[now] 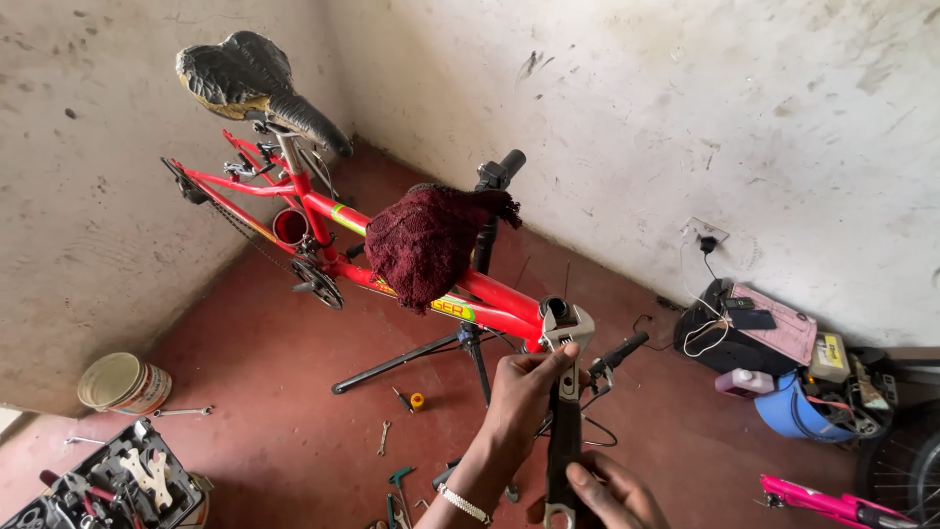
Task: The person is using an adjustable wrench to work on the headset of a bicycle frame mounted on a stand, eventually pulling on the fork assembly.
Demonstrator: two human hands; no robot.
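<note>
Head view: left hand (524,392) pinches the adjustable wrench (565,392) near its jaw at the red bicycle frame (490,294); right hand (612,490) grips its handle. Maroon cloth (426,245) drapes the frame, toolbox (117,480) on floor.

A makeshift bicycle repair workshop in a bare room: a red bike frame (323,211) clamped on a repair stand (475,343), an open toolbox (108,480), wrenches (384,436) scattered over the red cement floor (255,392), stained plaster walls (685,98).
</note>
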